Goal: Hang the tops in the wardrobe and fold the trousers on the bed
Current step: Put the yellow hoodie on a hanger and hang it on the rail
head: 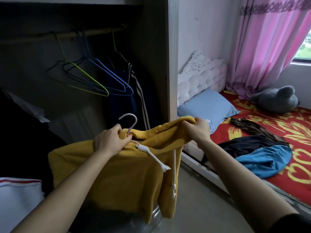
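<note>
A mustard-yellow hooded top [117,174] with white drawstrings hangs in front of me, before the open wardrobe [151,56]. My left hand [109,140] grips its neck together with a pink hanger [130,122], whose hook sticks up above the fabric. My right hand [197,130] grips the hood's edge and holds it up to the right. On the bed [286,175] lie a blue garment [267,160], a dark garment [244,143] and a brown one [249,126].
Several empty wire hangers [101,78] hang from the wardrobe rail [67,35], beside a dark striped garment [134,91]. A blue pillow [207,106], a grey plush toy [276,100] and pink curtains [262,47] are by the bed. White fabric [18,199] lies at lower left.
</note>
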Demonstrator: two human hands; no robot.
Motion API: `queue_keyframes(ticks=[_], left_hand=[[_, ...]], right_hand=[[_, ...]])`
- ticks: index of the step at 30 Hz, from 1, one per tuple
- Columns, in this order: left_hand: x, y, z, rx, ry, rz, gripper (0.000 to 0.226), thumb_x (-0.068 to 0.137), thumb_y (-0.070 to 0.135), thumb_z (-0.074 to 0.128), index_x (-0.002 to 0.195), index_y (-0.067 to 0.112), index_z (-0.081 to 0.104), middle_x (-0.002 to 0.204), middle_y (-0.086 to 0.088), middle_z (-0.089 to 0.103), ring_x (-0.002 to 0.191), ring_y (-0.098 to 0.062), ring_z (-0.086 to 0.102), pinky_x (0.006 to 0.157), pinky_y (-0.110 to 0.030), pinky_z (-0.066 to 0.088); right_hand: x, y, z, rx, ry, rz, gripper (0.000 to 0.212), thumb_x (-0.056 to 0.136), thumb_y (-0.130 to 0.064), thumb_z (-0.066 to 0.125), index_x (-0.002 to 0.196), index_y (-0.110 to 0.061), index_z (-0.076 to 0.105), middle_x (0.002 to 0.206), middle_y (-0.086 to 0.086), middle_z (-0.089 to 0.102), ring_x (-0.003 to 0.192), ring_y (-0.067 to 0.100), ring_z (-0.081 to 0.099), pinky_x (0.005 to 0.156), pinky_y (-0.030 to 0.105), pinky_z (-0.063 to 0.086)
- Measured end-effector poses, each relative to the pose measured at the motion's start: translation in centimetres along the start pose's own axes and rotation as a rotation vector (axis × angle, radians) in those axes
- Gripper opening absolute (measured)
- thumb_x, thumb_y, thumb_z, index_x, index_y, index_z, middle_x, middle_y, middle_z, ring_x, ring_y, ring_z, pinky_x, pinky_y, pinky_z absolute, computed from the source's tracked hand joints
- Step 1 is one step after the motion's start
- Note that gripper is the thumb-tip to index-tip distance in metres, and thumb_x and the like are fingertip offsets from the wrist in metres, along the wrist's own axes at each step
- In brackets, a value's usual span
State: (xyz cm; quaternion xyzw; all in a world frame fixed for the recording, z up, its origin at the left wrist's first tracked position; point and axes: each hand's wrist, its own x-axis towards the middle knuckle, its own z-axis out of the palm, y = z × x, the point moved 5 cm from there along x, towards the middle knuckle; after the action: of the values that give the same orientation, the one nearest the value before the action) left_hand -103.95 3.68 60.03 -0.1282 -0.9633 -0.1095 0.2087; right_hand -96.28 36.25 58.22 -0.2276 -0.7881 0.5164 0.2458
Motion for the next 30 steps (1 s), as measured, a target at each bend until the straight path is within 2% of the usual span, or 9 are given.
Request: queue_keyframes(ticks=[2,5,8,11,15,20,23,28,30], left_hand=[[-0.4,0.2,0.8,-0.014,-0.042,-0.014,0.046,0.078,0.076,0.051,0.077,0.031,0.044,0.060,0.014,0.051,0.054,-0.005,0.047,0.046,-0.021,0.030],[-0.7,0.1,2.0,-0.230,-0.124,-0.111,0.047,0.075,0.075,0.057,0.080,0.030,0.045,0.071,0.011,0.055,0.063,-0.009,0.053,0.050,-0.024,0.035],[-1.2,0.2,3.2,-0.540,-0.208,-0.202,0.046,0.071,0.068,0.069,0.088,0.029,0.052,0.084,0.005,0.060,0.075,-0.014,0.059,0.058,-0.032,0.047],[-1.7,0.6,4.0,-0.799,-0.256,-0.280,0.044,0.071,0.054,0.078,0.097,0.026,0.057,0.097,0.002,0.064,0.086,-0.016,0.062,0.069,-0.037,0.055],[-2.5,2.2,4.9,-1.004,-0.320,-0.345,0.038,0.075,0.038,0.081,0.102,0.027,0.057,0.102,-0.003,0.065,0.091,-0.021,0.066,0.075,-0.039,0.059],[-3.4,3.6,6.2,-1.058,-0.368,-0.381,0.029,0.079,0.034,0.077,0.101,0.023,0.060,0.099,-0.007,0.068,0.089,-0.024,0.068,0.080,-0.045,0.058],[-3.2,3.5,5.9,-1.152,-0.343,-0.454,0.030,0.078,0.030,0.077,0.101,0.020,0.062,0.094,-0.010,0.070,0.084,-0.026,0.070,0.072,-0.043,0.059],[-1.8,3.4,3.8,-1.304,-0.135,-0.555,0.023,0.072,0.017,0.069,0.094,0.012,0.064,0.082,-0.007,0.068,0.069,-0.020,0.066,0.055,-0.029,0.053],[-1.4,3.1,3.2,-1.302,-0.068,-0.577,0.018,0.074,0.016,0.066,0.092,0.012,0.064,0.077,-0.004,0.066,0.058,-0.012,0.064,0.049,-0.025,0.051]], right_hand=[[-0.4,-2.9,-0.1,-0.098,0.013,-0.176,0.020,0.084,-0.043,0.066,0.075,-0.026,0.060,0.068,-0.011,0.060,0.061,0.003,0.057,0.040,0.006,0.035],[-0.9,-5.9,0.2,-0.031,0.003,-0.299,0.026,0.090,-0.043,0.061,0.073,-0.024,0.064,0.062,-0.011,0.060,0.054,0.002,0.057,0.040,0.006,0.036],[-0.9,-7.3,0.9,0.092,-0.023,-0.280,0.045,0.095,-0.045,0.053,0.061,-0.018,0.061,0.050,-0.007,0.055,0.044,0.004,0.052,0.043,0.013,0.040],[-1.1,-7.7,2.3,-0.027,-0.187,-0.248,0.053,0.098,-0.053,0.045,0.071,-0.011,0.064,0.062,0.006,0.064,0.054,0.014,0.060,0.050,0.024,0.050],[-1.4,-7.1,3.3,-0.357,-0.279,-0.314,0.033,0.098,-0.040,0.052,0.075,-0.017,0.058,0.069,0.000,0.061,0.062,0.013,0.062,0.049,0.018,0.047],[-2.3,-10.0,2.7,-0.133,-0.130,-0.506,0.028,0.097,-0.031,0.056,0.070,-0.023,0.055,0.062,-0.007,0.055,0.057,0.003,0.057,0.048,0.008,0.041],[-2.9,-10.8,2.0,0.002,-0.048,-0.584,0.022,0.095,-0.038,0.055,0.082,-0.021,0.060,0.069,-0.008,0.059,0.066,0.004,0.059,0.055,0.015,0.048],[-2.2,-4.6,4.0,-0.588,-0.378,-0.296,0.033,0.093,-0.045,0.059,0.100,-0.013,0.056,0.090,0.005,0.063,0.081,0.019,0.065,0.074,0.037,0.061],[-1.8,-2.9,3.4,-0.519,-0.359,-0.162,0.047,0.093,-0.058,0.053,0.102,-0.011,0.054,0.090,0.005,0.064,0.075,0.019,0.068,0.068,0.036,0.063]])
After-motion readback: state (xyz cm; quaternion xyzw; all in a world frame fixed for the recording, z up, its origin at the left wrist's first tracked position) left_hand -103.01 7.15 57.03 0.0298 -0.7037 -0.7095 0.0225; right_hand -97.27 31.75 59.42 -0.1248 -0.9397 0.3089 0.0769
